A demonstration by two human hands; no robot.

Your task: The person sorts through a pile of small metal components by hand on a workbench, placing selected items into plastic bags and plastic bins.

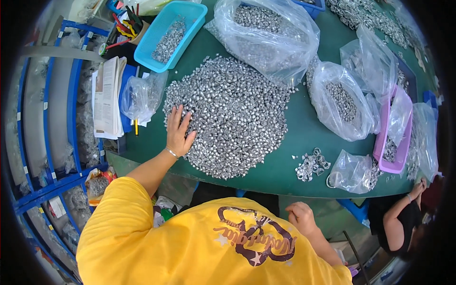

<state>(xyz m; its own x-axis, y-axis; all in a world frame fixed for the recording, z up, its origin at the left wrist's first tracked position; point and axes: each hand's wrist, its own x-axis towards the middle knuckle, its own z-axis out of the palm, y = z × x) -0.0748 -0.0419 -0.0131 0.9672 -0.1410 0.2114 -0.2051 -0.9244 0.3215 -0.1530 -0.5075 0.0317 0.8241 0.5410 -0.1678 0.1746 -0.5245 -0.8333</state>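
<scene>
A wide mound of small silvery metal rings lies heaped on the green tabletop. My left hand rests palm down on the left edge of the mound, fingers stretched and spread. A bracelet circles that wrist. Off the table's near edge, in front of my body, my right hand is curled closed. Whatever its fingers may hold is hidden. A smaller cluster of loose rings sits on the table to the right of the mound.
A turquoise basket stands behind the mound; clear plastic bags of metal pieces lie beside it. At the right are a purple basket and another person's arm. Papers and blue-framed shelves occupy the left.
</scene>
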